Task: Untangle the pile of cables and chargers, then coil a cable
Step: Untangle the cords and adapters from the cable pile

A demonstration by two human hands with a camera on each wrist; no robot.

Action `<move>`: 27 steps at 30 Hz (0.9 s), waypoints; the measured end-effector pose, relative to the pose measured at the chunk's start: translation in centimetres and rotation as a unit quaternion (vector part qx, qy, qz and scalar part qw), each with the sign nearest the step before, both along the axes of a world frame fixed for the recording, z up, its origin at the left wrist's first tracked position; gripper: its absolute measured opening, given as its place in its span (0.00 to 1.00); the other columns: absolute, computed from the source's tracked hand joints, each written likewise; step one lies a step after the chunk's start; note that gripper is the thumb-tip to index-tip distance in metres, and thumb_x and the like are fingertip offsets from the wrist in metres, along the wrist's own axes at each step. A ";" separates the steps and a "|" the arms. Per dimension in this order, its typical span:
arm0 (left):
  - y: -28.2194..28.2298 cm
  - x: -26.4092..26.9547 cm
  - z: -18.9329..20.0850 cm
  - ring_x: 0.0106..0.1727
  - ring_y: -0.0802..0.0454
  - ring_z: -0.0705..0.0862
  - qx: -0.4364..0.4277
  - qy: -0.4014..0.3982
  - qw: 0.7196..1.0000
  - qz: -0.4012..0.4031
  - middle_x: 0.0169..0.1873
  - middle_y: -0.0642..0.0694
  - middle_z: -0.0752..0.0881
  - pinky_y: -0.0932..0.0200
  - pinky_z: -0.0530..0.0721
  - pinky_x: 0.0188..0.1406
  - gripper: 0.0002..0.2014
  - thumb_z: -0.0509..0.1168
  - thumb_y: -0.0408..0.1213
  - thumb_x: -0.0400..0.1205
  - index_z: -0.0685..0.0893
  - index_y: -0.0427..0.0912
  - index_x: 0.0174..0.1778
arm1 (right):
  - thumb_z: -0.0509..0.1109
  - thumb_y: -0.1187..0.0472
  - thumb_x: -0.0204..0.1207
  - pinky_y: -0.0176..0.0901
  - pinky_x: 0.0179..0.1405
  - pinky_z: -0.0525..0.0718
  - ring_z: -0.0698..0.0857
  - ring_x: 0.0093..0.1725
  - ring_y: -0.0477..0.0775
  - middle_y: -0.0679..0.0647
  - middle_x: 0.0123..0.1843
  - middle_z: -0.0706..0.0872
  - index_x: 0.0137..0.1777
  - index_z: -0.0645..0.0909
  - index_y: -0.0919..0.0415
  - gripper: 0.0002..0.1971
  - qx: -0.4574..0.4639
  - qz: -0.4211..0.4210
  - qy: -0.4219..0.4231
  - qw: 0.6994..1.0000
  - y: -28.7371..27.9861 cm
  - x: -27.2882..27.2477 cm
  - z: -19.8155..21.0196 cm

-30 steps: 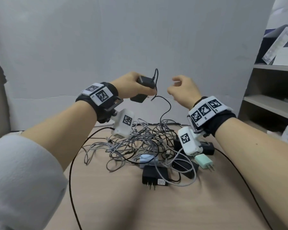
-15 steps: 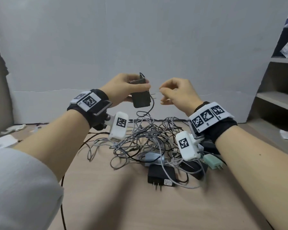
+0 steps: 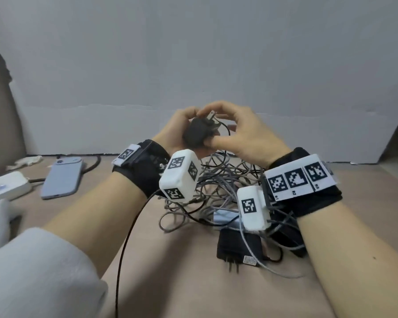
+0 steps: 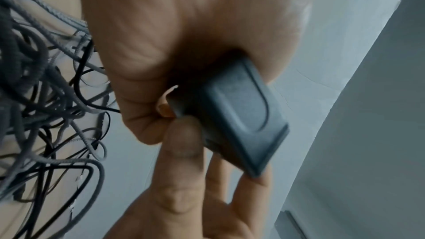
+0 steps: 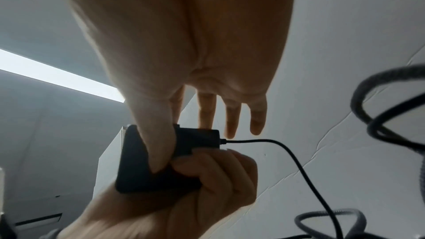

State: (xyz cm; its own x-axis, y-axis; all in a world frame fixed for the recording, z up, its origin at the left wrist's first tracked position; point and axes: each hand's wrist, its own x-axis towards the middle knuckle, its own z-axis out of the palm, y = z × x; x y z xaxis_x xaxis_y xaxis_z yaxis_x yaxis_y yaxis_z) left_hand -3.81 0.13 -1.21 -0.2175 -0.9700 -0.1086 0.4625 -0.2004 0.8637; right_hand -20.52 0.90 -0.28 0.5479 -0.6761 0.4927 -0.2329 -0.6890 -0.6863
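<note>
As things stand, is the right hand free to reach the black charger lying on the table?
Probably not yet: the right hand pinches the held charger with the left hand; the table charger lies below, cables across it.

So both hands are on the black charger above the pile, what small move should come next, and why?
Probably lift the charger up and away so its thin black cable draws out of the pile. The left hand grips its body, the right hand pinches it, and the cable still trails down into the tangle.
</note>
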 end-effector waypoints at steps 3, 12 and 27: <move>0.2 -0.5 0.1 0.36 0.48 0.79 0.000 -0.005 1.000 -0.010 0.34 0.42 0.81 0.55 0.77 0.40 0.07 0.61 0.37 0.74 0.80 0.38 0.37 | 0.83 0.67 0.67 0.15 0.59 0.69 0.78 0.59 0.22 0.40 0.57 0.86 0.57 0.82 0.49 0.21 -0.017 -0.034 0.000 0.999 -0.9 -0.4 0.1; -1.7 -1.0 1.5 0.54 0.44 0.84 -0.106 -0.169 0.980 -0.001 0.49 0.44 0.87 0.49 0.80 0.59 0.24 0.59 0.60 0.85 0.85 0.42 0.55 | 0.81 0.52 0.74 0.38 0.41 0.81 0.86 0.43 0.46 0.48 0.46 0.88 0.58 0.79 0.46 0.17 -0.012 -0.189 -0.081 0.979 -2.3 -3.0 -0.9; -2.4 -1.4 3.6 0.43 0.42 0.92 -0.152 -0.137 0.963 0.176 0.47 0.36 0.89 0.54 0.91 0.43 0.15 0.65 0.40 0.88 0.82 0.28 0.59 | 0.71 0.63 0.77 0.50 0.40 0.88 0.88 0.33 0.45 0.53 0.38 0.91 0.60 0.80 0.52 0.13 0.103 -0.242 -0.111 0.958 -3.1 -5.1 -1.4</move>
